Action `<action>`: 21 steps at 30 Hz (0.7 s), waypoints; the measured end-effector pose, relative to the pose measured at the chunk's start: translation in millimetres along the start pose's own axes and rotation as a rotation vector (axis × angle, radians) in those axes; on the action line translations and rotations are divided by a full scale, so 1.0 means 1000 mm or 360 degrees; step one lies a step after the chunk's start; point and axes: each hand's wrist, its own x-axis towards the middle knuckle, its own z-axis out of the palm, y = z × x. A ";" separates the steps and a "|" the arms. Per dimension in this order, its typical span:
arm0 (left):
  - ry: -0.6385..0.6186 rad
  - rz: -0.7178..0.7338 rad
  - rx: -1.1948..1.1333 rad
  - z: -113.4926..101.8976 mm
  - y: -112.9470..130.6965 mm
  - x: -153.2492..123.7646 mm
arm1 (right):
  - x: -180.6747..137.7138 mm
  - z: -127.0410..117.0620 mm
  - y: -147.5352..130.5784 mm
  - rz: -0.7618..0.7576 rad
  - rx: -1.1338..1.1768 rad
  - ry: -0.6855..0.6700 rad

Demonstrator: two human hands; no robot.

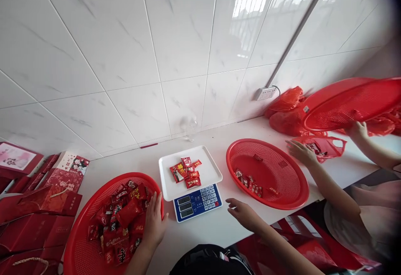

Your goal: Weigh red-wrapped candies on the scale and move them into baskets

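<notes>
My left hand [154,221] lies over the right rim of a red mesh basket [78,225], fingers stretched and holding nothing I can see. That basket holds many small red-wrapped snack packets [120,220]. Above the table edge, my right hand [244,215] is open, its fingers reaching toward the right side of a digital scale [197,202]. On the scale's white tray [169,162] rest several red packets [188,171]. A second red basket [266,141], right of the scale, has a few packets in its bottom.
At the right, a co-worker tilts another red basket [354,99] with one hand [358,132]; the other hand [302,151] is by a red plastic bag [328,148]. Red gift boxes [37,220] stand at left. A power strip [266,93] is at the tiled wall.
</notes>
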 end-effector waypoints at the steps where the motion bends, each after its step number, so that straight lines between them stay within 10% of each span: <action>1: -0.0013 0.0010 -0.0051 0.001 -0.002 -0.004 | 0.003 -0.006 0.006 0.0023 -0.0089 0.0023; 21: -0.0162 -0.0531 -0.0430 -0.020 0.024 -0.049 | 0.105 -0.083 0.025 -0.0260 -0.0307 0.0321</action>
